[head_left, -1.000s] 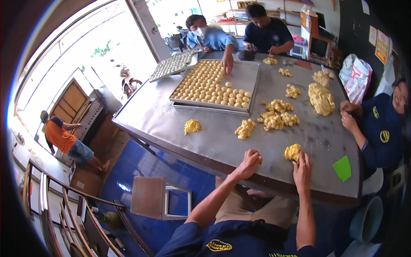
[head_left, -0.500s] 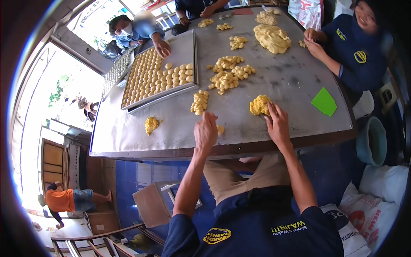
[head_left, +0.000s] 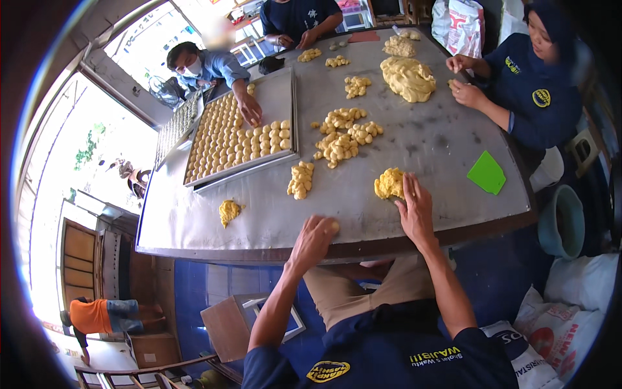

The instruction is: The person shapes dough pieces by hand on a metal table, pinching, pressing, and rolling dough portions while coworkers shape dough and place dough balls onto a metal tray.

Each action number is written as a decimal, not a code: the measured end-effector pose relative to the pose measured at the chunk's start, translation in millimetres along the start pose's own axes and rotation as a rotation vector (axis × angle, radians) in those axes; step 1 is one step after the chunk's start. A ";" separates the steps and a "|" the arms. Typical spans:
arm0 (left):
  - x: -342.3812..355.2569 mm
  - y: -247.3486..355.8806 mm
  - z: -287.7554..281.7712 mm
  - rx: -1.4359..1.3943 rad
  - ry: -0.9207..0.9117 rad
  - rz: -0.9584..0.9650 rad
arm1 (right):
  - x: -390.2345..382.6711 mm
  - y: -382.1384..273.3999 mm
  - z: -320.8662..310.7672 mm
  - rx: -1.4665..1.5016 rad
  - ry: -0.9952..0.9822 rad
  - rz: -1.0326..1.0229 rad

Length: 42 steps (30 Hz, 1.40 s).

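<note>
My left hand (head_left: 312, 242) has curled fingers on a small pale dough piece (head_left: 334, 227) at the near edge of the metal table (head_left: 453, 201). My right hand (head_left: 417, 211) is open, thumb apart, its fingertips touching the side of a rough yellow dough lump (head_left: 389, 184). A pile of small dough pieces (head_left: 300, 180) lies beyond my hands, with more clusters (head_left: 339, 148) farther back and another yellow lump (head_left: 229, 211) to the left. A flat green scraper (head_left: 486, 172) lies to the right.
A tray of dough balls (head_left: 220, 142) has another person's hand (head_left: 249, 110) over it. A second tray (head_left: 173, 126) is behind it. Co-workers stand at the back (head_left: 298, 19) and right (head_left: 531, 91); a large dough mass (head_left: 408, 79) is near the latter. Someone in orange (head_left: 91, 316) is left.
My left hand, earlier at the table's edge, reached forward, then drew back onto the small dough piece. My right hand stays at the yellow lump. The view has tilted and shifted.
</note>
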<state>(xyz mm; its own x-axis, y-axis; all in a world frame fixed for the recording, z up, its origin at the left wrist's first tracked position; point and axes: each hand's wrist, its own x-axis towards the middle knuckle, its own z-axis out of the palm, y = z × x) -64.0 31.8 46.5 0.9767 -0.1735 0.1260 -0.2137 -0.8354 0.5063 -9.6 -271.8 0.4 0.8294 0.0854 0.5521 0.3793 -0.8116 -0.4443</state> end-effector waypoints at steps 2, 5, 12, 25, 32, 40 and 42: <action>-3.2 -14.2 -8.9 -0.192 0.005 -0.138 | 2.3 -0.3 6.8 0.024 0.015 0.032; 56.9 -10.7 -18.7 -0.275 0.832 0.096 | 9.5 8.9 4.7 0.002 -0.040 0.158; 135.4 -161.2 -23.6 0.223 0.313 0.113 | 24.0 -13.6 22.1 0.089 -0.081 0.016; 130.3 -171.0 -67.0 -0.878 -0.154 -0.732 | 9.6 10.2 -19.1 -0.341 0.001 -0.167; 84.5 -204.2 -47.3 0.054 0.292 -0.060 | -0.4 1.9 -20.6 -0.152 -0.241 0.010; 100.2 -179.9 -25.4 -0.096 0.253 -0.471 | -7.4 -5.1 -7.8 -0.207 -0.094 -0.018; 116.6 -168.4 -13.2 -0.034 0.310 -0.455 | -17.7 0.3 -5.9 -0.143 -0.066 -0.020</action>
<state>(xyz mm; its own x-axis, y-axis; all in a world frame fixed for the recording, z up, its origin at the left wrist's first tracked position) 85.7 159.2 -12.8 0.9207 0.3677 0.1306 0.2238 -0.7718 0.5952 -26.5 -276.9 -5.3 0.8494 0.1361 0.5099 0.3373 -0.8831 -0.3262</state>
